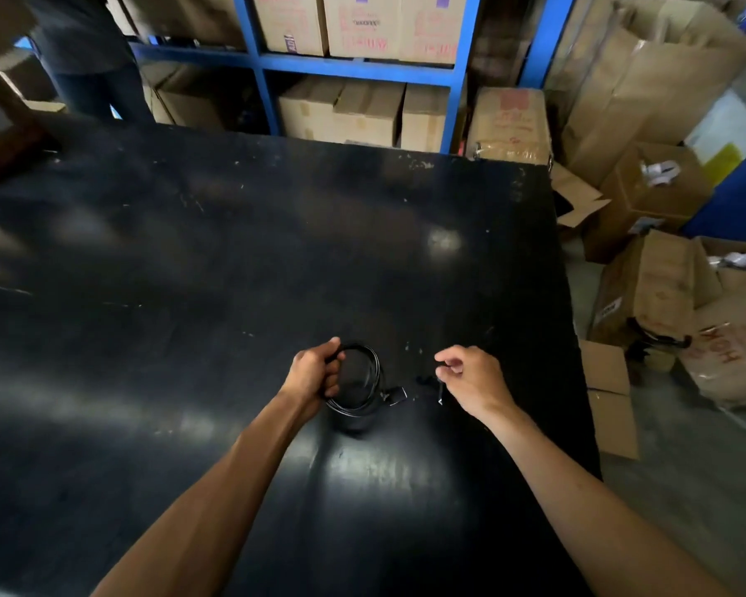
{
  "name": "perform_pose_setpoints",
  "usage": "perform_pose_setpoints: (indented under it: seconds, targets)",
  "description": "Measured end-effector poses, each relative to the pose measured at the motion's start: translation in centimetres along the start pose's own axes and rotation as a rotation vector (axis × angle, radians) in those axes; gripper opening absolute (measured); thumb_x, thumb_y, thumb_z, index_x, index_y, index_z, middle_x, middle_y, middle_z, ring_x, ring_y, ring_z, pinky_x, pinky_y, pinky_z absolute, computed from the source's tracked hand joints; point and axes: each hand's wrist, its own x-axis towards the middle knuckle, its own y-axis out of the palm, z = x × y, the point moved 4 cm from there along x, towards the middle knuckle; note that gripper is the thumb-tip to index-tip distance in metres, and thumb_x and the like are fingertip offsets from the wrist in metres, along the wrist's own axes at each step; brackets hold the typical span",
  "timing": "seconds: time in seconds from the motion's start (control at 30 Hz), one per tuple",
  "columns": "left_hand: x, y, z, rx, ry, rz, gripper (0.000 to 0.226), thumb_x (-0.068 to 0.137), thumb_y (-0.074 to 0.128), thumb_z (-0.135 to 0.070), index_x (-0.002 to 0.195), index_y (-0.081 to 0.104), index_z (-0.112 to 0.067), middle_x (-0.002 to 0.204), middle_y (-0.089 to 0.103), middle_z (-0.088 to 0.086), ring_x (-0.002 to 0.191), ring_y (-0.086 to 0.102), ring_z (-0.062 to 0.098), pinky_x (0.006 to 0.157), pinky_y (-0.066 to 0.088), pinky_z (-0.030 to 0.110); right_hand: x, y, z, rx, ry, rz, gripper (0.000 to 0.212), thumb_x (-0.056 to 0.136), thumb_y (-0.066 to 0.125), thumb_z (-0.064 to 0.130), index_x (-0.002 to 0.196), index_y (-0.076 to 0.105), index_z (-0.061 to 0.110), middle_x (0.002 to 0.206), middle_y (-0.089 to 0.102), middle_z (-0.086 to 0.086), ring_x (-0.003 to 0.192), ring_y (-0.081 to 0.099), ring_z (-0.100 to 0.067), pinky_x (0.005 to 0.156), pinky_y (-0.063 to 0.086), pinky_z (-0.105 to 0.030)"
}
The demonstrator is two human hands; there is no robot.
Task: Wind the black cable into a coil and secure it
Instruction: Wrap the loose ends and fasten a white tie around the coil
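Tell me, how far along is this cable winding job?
Mostly wound: the black cable already forms a round coil, gripped at its edge by the left hand above the dark table. In hand now: the right hand pinches something small and thin beside the coil, maybe a tie or the cable's loose end; it is too blurred to tell. Left to do: securing the coil, since nothing visibly binds it.

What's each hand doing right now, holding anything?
Left hand: closed around the coiled black cable.
Right hand: fingertips pinched on something small and dark, possibly the cable's loose end; cannot be told for sure.
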Motion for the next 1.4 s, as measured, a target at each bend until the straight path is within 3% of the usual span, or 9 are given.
perform_pose_setpoints:
  seconds: [0.27, 0.37, 0.5, 0.63, 0.77, 0.97, 1.1, 1.2, 1.4]
  targets:
    - [2.2, -2.4, 1.3, 0.066, -0.056, -0.037, 0.033, 0.099, 0.051, -0.027, 0.07, 0.052, -0.011, 0.046, 0.023, -0.008, 0.039, 0.018, 0.009, 0.037, 0.016, 0.02, 0.4, 7.5, 2.3, -0.344, -0.264, 0.254, 0.049, 0.091, 0.065, 0.008, 0.135, 0.062, 0.032, 0.13, 0.054, 0.002, 0.125, 0.055, -0.02, 0.098, 0.052, -0.04]
    - [2.9, -2.9, 1.6, 0.084, -0.076, -0.037, 0.033, 0.1, 0.051, -0.027, 0.07, 0.052, -0.011, 0.048, 0.023, -0.008, 0.04, 0.018, 0.009, 0.037, 0.016, 0.02, 1.4, 9.5, 3.0, -0.38, -0.238, 0.339, 0.046, 0.091, 0.067, 0.025, 0.137, 0.06, 0.029, 0.131, 0.055, 0.001, 0.124, 0.057, -0.02, 0.096, 0.047, -0.037]
    - [3.7, -3.3, 2.3, 0.077, -0.084, -0.063, 0.032, 0.1, 0.051, -0.026, 0.071, 0.052, -0.011, 0.047, 0.026, -0.007, 0.039, 0.019, 0.009, 0.037, 0.017, 0.02, 2.8, 10.9, 3.0, -0.347, -0.184, 0.334, 0.032, 0.092, 0.066, 0.016, 0.124, 0.07, 0.017, 0.122, 0.072, -0.004, 0.117, 0.066, -0.023, 0.094, 0.049, -0.029]
    - [3.8, -3.4, 2.2, 0.043, -0.072, -0.093, 0.032, 0.099, 0.051, -0.024, 0.071, 0.053, -0.009, 0.046, 0.028, -0.007, 0.038, 0.021, 0.009, 0.035, 0.02, 0.02, 3.1, 9.3, 3.2, -0.237, -0.168, 0.207, 0.021, 0.091, 0.066, 0.01, 0.092, 0.078, 0.027, 0.098, 0.076, 0.012, 0.093, 0.072, -0.014, 0.075, 0.054, -0.024]
    - [3.1, -2.9, 1.4, 0.031, -0.032, -0.11, 0.034, 0.099, 0.052, -0.026, 0.069, 0.053, -0.011, 0.044, 0.03, -0.007, 0.038, 0.022, 0.009, 0.035, 0.021, 0.021, 1.8, 5.7, 6.0, -0.067, -0.369, 0.104, 0.014, 0.089, 0.073, 0.01, 0.09, 0.076, 0.024, 0.092, 0.074, 0.015, 0.08, 0.067, -0.004, 0.074, 0.053, -0.022]
    - [0.4, 0.8, -0.6, -0.002, 0.037, -0.044, 0.035, 0.099, 0.051, -0.028, 0.068, 0.051, -0.011, 0.045, 0.028, -0.006, 0.038, 0.021, 0.01, 0.038, 0.021, 0.022, -2.1, 4.2, 8.6, -0.085, -0.672, 0.234, 0.02, 0.088, 0.066, -0.004, 0.088, 0.071, 0.016, 0.09, 0.074, 0.007, 0.084, 0.069, -0.007, 0.076, 0.056, -0.03]
    - [-2.1, 2.8, -1.7, 0.046, 0.084, 0.011, 0.036, 0.097, 0.054, -0.031, 0.067, 0.053, -0.011, 0.046, 0.03, -0.005, 0.04, 0.023, 0.012, 0.041, 0.022, 0.025, -3.4, 2.8, 8.6, -0.158, -0.754, -0.06, 0.025, 0.081, 0.064, -0.009, 0.084, 0.069, 0.015, 0.083, 0.071, 0.003, 0.079, 0.067, -0.017, 0.066, 0.059, -0.042]
    - [-4.0, 3.7, -1.8, 0.055, 0.083, 0.045, 0.037, 0.097, 0.053, -0.031, 0.065, 0.053, -0.012, 0.049, 0.03, -0.004, 0.039, 0.024, 0.012, 0.04, 0.023, 0.024, -4.8, 1.7, 9.0, -0.196, -0.881, -0.261, 0.019, 0.082, 0.063, -0.009, 0.083, 0.067, 0.009, 0.081, 0.067, -0.001, 0.075, 0.066, -0.023, 0.063, 0.058, -0.039]
    - [-7.1, 4.8, -1.9, 0.025, 0.038, 0.099, 0.036, 0.098, 0.048, -0.026, 0.064, 0.049, -0.015, 0.047, 0.028, -0.005, 0.037, 0.021, 0.01, 0.039, 0.02, 0.024, -7.1, 0.8, 9.4, -0.303, -1.055, -0.4, 0.017, 0.091, 0.062, -0.006, 0.081, 0.066, 0.007, 0.086, 0.064, -0.004, 0.077, 0.063, -0.022, 0.066, 0.057, -0.034]
